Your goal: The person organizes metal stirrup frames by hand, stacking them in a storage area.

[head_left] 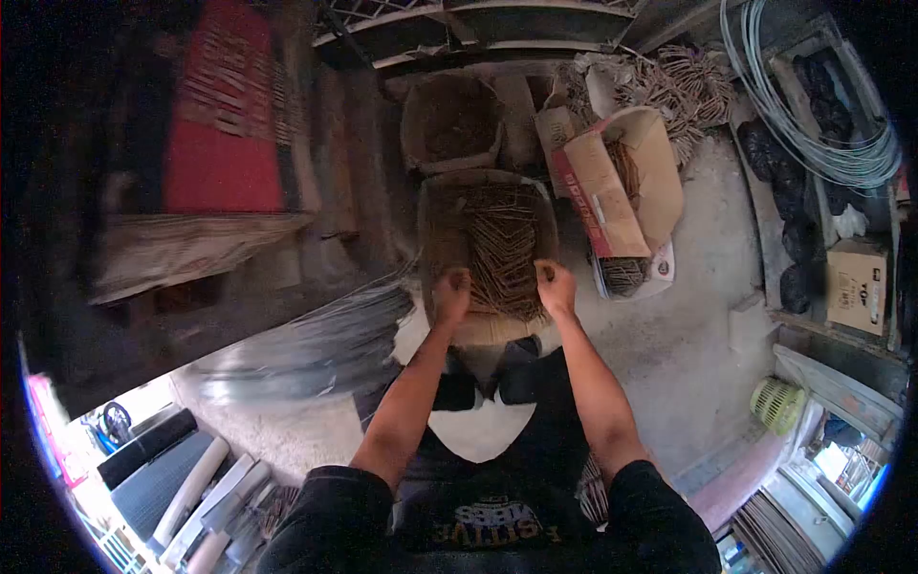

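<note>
A worn cardboard box (547, 203) stands in front of me, holding many rusty bent metal rods (502, 239). At the near left part of the box is my left hand (451, 295), its fingers curled in and slightly blurred. My right hand (556, 289) is closed at the near right rim, thumb and fingers drawn together. Both hands are level with each other, with rods showing between them. What either hand grips is too dark and small to make out. A cardboard flap (492, 331) shows below the hands.
Beyond stands another box (449, 124) with dark contents. To the right, an open carton (602, 191) sits over more rods (623, 275). Coiled wire (813, 115) hangs at upper right. A dark bench (210, 316) with a red box (225, 124) borders the left. A green basket (777, 406) lies at right.
</note>
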